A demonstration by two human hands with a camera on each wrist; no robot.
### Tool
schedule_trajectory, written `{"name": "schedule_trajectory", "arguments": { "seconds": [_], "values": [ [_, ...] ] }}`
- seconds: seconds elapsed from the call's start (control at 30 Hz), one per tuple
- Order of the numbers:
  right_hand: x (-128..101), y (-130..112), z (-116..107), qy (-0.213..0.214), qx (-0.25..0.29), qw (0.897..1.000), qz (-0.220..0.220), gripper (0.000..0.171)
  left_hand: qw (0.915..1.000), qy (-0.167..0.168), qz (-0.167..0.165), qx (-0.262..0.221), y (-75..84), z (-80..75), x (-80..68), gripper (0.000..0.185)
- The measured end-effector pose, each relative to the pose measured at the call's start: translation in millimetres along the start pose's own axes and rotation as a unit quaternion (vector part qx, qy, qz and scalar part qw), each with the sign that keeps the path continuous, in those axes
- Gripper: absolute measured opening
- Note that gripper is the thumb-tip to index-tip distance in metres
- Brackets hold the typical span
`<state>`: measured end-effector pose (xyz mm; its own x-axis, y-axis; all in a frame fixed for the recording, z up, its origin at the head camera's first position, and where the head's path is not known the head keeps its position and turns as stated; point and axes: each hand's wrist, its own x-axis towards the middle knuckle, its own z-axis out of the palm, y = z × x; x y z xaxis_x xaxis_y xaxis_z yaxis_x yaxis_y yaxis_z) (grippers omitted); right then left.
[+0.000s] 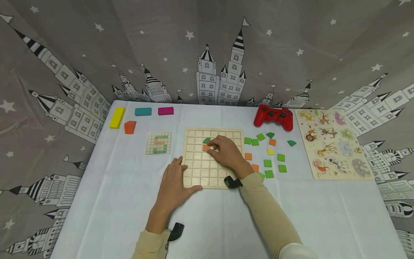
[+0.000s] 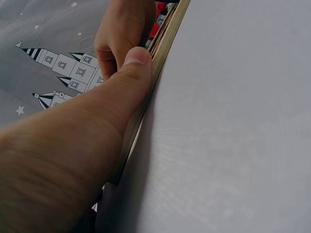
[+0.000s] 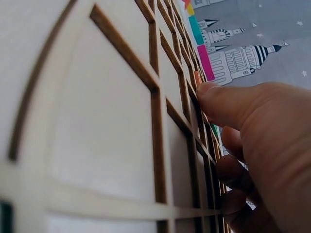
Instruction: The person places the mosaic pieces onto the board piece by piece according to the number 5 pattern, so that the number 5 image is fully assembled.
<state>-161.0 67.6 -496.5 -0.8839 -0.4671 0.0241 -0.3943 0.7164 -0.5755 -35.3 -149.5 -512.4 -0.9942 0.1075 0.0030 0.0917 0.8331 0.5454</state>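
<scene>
In the head view, a square wooden grid board (image 1: pixel 194 174) lies on the table. My left hand (image 1: pixel 173 183) steadies its lower left corner, fingers extended along the left side and thumb against the front edge. Over the board's upper middle, my right hand (image 1: pixel 226 153) has thumb and index finger curled at a small orange square tile (image 1: pixel 206 148). The right wrist view shows the thumb (image 3: pixel 226 99) against this tile's edge; the other fingertips are partly hidden. Directly above it, a green quarter-circle piece (image 1: pixel 206 140) sits in a cell.
Right of the board lie loose green square tiles (image 1: pixel 267 163), orange tiles (image 1: pixel 248 156) and a yellow piece (image 1: pixel 270 151). A pattern card (image 1: pixel 148 144) is to the left, colored blocks (image 1: pixel 143 112) behind it. A red game controller (image 1: pixel 273 116) and animal puzzle (image 1: pixel 336 151) occupy the right.
</scene>
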Motion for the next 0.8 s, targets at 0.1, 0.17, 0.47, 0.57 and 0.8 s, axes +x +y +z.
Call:
{"name": "schedule_trajectory", "arguments": {
  "seconds": [0.1, 0.17, 0.47, 0.57, 0.8],
  "values": [
    [0.1, 0.2, 0.3, 0.001, -0.004, 1.000, -0.001, 0.026, 1.0000, 0.003, 0.002, 0.001, -0.2, 0.6, 0.1, 0.093],
    [0.1, 0.1, 0.2, 0.000, -0.004, 1.000, -0.001, 0.026, 1.0000, 0.003, 0.001, 0.001, -0.6, 1.1, 0.2, 0.093],
    [-1.6, 1.9, -1.6, 0.002, 0.014, 1.000, 0.013, 0.033, 1.0000, -0.005, -0.001, -0.001, -1.2, 1.1, 0.2, 0.094],
    [-1.5, 2.7, -2.7, -0.004, 0.017, 1.000, 0.010, 0.040, 1.0000, -0.003, -0.001, -0.002, -1.1, 0.1, 0.0, 0.094],
    [-1.3, 3.2, -4.8, -0.031, -0.011, 0.999, 0.006, 0.041, 1.0000, -0.003, 0.001, -0.006, -0.5, 0.6, 0.6, 0.095]
  ]
}}
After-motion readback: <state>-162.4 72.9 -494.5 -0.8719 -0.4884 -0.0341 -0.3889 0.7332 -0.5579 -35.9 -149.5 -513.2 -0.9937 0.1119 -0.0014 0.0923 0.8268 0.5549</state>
